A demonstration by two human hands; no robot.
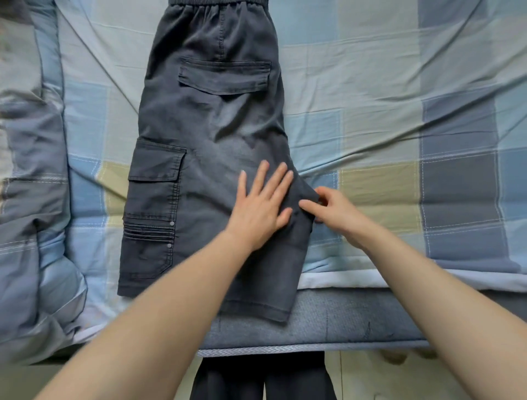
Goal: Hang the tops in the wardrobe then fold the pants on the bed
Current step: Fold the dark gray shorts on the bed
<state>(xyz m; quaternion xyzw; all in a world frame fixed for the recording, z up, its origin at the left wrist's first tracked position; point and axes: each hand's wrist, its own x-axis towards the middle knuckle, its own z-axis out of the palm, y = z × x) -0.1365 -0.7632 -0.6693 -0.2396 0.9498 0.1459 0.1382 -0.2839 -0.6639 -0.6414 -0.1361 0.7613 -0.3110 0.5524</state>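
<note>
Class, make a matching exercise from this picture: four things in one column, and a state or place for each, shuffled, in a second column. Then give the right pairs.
Column one:
1. left hand
2. right hand
3. dark cargo shorts
4. waistband

Column two:
A. pinches the crotch point of the fabric
B. lies at the far end, away from the person
C. presses flat with straight fingers
D. folded leg on leg on the checked bed sheet

Pairs: 1-C, 2-A, 3-D, 4-B

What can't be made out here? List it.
- Head view: the waistband top of the shorts is cut off by the upper edge.
- Left hand and forearm cover part of the cloth.
- The crotch point is hidden under the right hand.
- No wardrobe or tops in view.
</note>
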